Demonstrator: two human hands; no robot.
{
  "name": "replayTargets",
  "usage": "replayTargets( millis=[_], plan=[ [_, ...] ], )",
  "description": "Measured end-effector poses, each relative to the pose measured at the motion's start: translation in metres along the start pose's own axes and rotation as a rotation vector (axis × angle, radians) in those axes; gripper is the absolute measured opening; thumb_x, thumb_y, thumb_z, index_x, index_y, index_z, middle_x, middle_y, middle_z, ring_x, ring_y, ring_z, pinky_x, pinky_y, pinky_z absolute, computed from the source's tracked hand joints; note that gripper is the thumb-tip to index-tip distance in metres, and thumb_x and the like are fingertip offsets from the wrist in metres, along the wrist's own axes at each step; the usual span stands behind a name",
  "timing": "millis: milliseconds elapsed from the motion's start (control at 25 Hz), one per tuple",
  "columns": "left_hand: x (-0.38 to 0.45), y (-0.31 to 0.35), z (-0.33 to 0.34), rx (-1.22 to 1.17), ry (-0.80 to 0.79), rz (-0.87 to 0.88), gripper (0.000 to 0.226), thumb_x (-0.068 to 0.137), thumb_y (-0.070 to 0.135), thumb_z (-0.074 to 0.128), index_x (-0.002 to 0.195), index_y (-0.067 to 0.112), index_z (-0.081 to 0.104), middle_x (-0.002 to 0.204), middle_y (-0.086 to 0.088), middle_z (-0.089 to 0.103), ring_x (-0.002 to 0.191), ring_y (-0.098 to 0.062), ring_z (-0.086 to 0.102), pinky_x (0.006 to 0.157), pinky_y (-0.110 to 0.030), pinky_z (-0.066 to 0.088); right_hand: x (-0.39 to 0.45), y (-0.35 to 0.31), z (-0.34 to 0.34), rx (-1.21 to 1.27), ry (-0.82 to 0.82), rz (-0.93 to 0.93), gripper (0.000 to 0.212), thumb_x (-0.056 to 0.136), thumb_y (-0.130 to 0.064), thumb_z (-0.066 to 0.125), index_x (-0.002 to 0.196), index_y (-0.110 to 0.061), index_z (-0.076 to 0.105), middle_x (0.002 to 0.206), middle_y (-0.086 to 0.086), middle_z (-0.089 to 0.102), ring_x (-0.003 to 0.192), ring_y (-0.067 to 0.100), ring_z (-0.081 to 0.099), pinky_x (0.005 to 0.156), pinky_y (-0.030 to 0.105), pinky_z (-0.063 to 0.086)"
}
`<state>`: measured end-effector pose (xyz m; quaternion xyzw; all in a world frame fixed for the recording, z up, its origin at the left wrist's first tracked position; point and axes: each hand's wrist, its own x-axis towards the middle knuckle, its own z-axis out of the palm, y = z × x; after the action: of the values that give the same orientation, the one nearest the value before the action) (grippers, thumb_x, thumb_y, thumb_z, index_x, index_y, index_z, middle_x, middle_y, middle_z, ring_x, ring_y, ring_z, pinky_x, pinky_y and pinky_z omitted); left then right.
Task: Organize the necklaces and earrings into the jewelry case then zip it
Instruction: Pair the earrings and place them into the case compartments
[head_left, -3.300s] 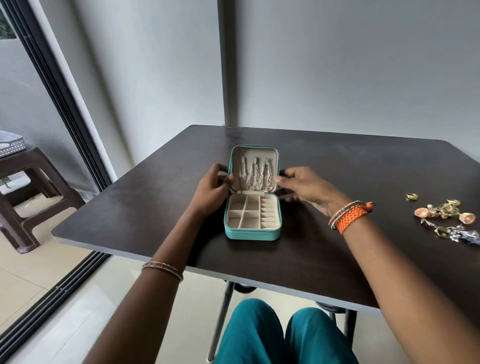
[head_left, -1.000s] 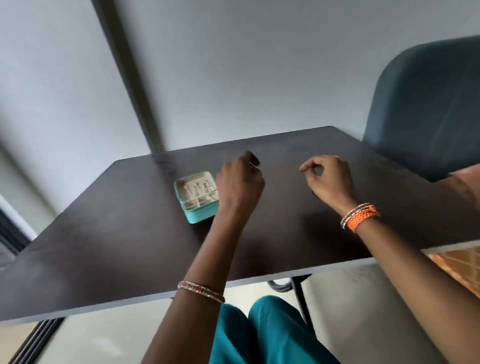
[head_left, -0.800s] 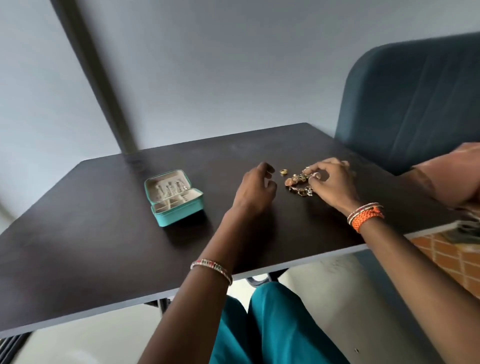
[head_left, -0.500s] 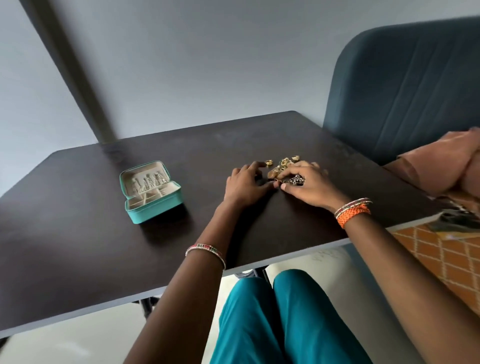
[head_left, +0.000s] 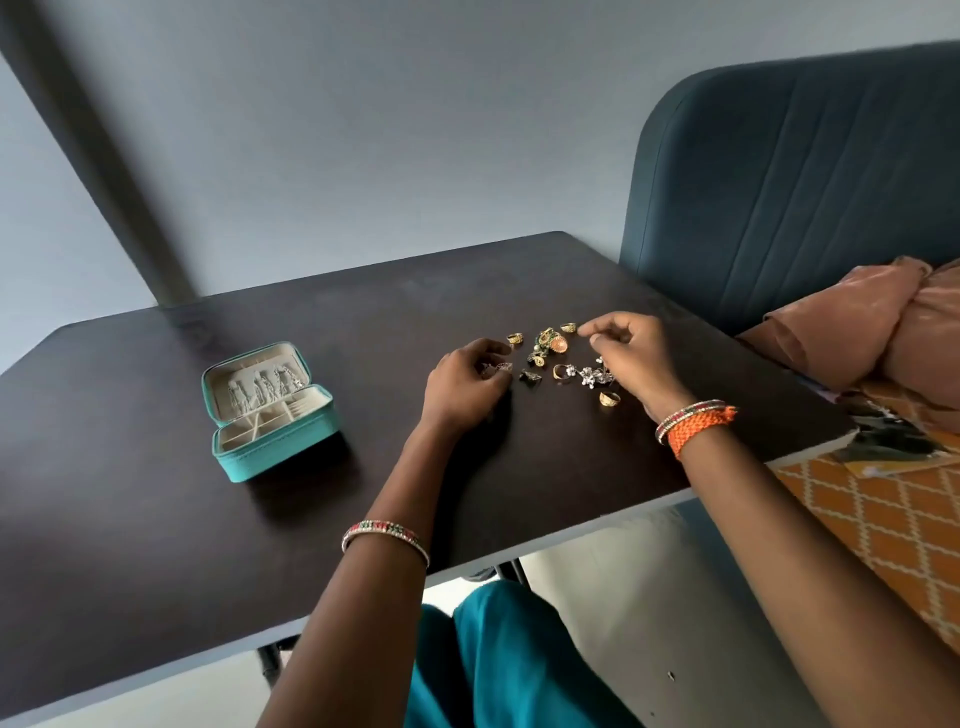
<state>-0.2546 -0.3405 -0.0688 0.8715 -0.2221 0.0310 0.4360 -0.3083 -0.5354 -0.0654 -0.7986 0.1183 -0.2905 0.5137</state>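
Note:
The teal jewelry case (head_left: 283, 451) lies open on the left of the dark table (head_left: 156, 530), with several chains (head_left: 264, 388) hung in its lid and beige compartments below. Loose earrings and rings (head_left: 546, 347) are scattered to its right. My left hand (head_left: 460, 387) rests on the table at the pile's left edge, fingers curled round a small silver piece (head_left: 496, 368). My right hand (head_left: 631, 356) hovers over the pile's right side with curled fingers, its forefinger near a gold ring (head_left: 568, 327). A silver flower piece (head_left: 586, 375) lies partly under it; a grip is unclear.
A dark teal padded seat back (head_left: 789, 176) rises beyond the table's right edge. Brown cloth bundles (head_left: 878, 332) and an orange patterned cover (head_left: 883, 525) lie to the right. A grey wall stands behind the table. My teal-clad knees (head_left: 498, 665) are under the front edge.
Both hands left the case and moved right to the loose jewelry, and my view turned with them. In the last half second the hands drew apart, spreading the pieces.

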Motion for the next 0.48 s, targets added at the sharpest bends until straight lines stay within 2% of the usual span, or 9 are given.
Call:
replayTargets(
  millis=[80,240,320,400,480],
  plan=[
    [0.004,-0.005,0.001,-0.054,0.000,-0.035,0.028,0.085,0.022,0.060,0.112,0.027,0.062,0.101,0.012,0.063,0.094,-0.010,0.060,0.088,-0.030,0.048,0.017,0.004,-0.003,-0.015,0.022,0.064,0.022,0.088,0.004,0.051,0.090,-0.007,0.070,0.067,-0.008,0.057,0.065,0.007,0.053,0.057,0.022,0.047],
    [0.010,-0.003,0.000,-0.066,0.017,-0.100,0.026,0.085,0.019,0.055,0.109,0.027,0.061,0.102,0.012,0.064,0.097,-0.011,0.061,0.088,-0.032,0.048,0.049,0.004,-0.002,-0.220,-0.152,0.057,0.020,0.088,0.003,0.053,0.091,-0.009,0.068,0.059,-0.001,0.052,0.056,0.012,0.049,0.043,0.014,0.040],
    [0.013,-0.002,0.001,-0.079,0.033,-0.139,0.022,0.085,0.022,0.054,0.103,0.030,0.062,0.100,0.011,0.067,0.096,-0.011,0.063,0.086,-0.030,0.047,0.059,0.007,0.000,-0.277,-0.247,0.002,0.021,0.083,0.002,0.057,0.087,-0.014,0.070,0.067,0.007,0.060,0.059,0.012,0.051,0.054,0.017,0.043],
    [0.017,-0.001,0.001,-0.096,0.045,-0.171,0.017,0.083,0.028,0.054,0.096,0.034,0.063,0.097,0.012,0.070,0.094,-0.010,0.064,0.085,-0.029,0.047,0.065,0.012,0.000,-0.284,-0.308,-0.015,0.022,0.080,0.001,0.061,0.088,-0.017,0.072,0.077,0.008,0.066,0.069,0.013,0.056,0.067,0.027,0.046],
    [0.023,-0.003,0.000,-0.127,0.032,-0.176,0.020,0.075,0.037,0.051,0.090,0.036,0.063,0.093,0.013,0.070,0.092,-0.009,0.065,0.087,-0.030,0.048,0.066,0.016,0.000,-0.350,-0.340,-0.030,0.015,0.082,-0.004,0.067,0.087,-0.016,0.072,0.082,0.002,0.067,0.071,0.008,0.056,0.068,0.024,0.045]
  ],
)
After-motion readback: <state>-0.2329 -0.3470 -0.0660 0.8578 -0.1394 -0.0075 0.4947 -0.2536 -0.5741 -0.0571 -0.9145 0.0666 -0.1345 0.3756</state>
